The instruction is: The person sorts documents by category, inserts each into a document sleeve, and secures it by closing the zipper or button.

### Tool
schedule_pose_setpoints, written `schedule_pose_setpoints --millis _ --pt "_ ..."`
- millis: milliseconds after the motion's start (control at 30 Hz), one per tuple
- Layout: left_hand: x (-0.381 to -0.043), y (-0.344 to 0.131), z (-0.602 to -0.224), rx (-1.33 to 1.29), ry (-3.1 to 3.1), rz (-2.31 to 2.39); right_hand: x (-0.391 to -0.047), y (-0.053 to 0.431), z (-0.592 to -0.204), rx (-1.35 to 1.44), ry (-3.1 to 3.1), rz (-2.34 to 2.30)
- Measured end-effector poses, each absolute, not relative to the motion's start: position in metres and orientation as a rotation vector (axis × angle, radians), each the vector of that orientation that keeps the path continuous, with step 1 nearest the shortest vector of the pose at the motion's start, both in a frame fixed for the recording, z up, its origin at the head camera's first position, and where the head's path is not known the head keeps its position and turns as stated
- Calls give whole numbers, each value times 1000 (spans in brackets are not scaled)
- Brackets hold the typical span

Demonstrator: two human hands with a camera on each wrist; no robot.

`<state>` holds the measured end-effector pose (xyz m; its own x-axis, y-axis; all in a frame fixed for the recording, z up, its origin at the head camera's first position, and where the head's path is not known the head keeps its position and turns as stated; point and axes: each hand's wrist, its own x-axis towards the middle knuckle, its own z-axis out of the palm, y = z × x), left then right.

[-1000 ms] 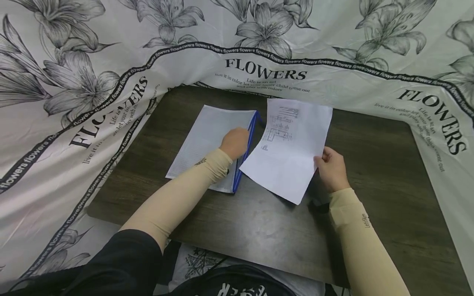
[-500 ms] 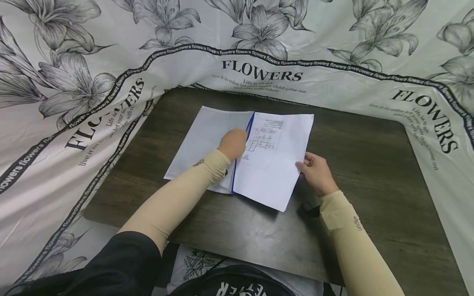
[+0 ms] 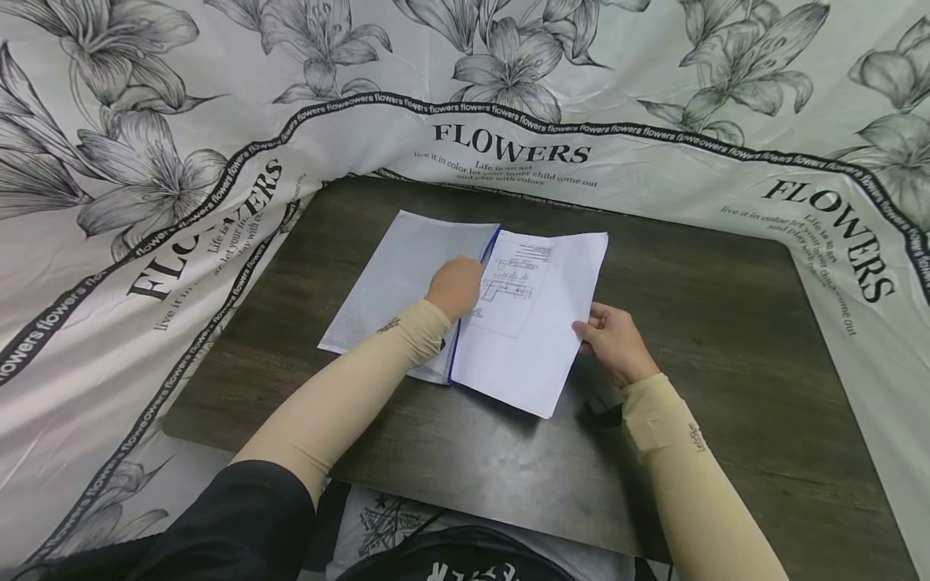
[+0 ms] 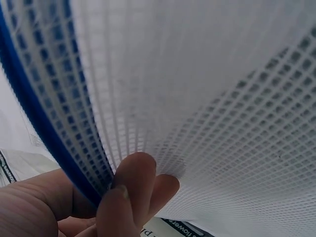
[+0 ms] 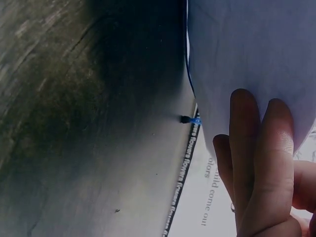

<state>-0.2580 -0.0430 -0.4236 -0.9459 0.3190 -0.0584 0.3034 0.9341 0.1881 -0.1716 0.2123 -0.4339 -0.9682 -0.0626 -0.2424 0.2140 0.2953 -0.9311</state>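
A translucent mesh zip pouch (image 3: pixel 385 278) with a blue zip edge (image 4: pixel 29 94) lies left of centre on the table. My left hand (image 3: pixel 456 288) pinches that edge between thumb and fingers, the mesh (image 4: pixel 247 143) bulging up beside the fingertips. To its right, a white sheet of paper (image 3: pixel 534 339) printed with a technical drawing has its left side against the blue edge; how much of it sits inside the pouch is hidden. At the sheet's right side my right hand (image 3: pixel 617 343) pinches it, with fingers (image 5: pixel 244 143) under its back face (image 5: pixel 232 54).
The dark wooden table (image 3: pixel 726 339) reaches out right of the paper. White flower-print cloth (image 3: pixel 508 145) rises around its back and sides. A small blue zip pull (image 5: pixel 193 120) with a dark end shows in the right wrist view.
My right hand has moved the paper left and a little toward me, until it meets the pouch's blue edge. My left hand has kept its grip on the pouch.
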Motion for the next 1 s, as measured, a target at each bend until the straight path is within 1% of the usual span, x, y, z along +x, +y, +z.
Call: schedule_pose_setpoints --millis 500,733,1000 --pt "-258 -37 -427 491 2972 189 -182 201 -441 111 2251 -1786" --pt "-258 -39 -429 472 2964 235 -177 200 -444 191 2036 -1894" --pt "-258 -39 -427 491 2964 234 -175 194 -442 85 2066 -1833"
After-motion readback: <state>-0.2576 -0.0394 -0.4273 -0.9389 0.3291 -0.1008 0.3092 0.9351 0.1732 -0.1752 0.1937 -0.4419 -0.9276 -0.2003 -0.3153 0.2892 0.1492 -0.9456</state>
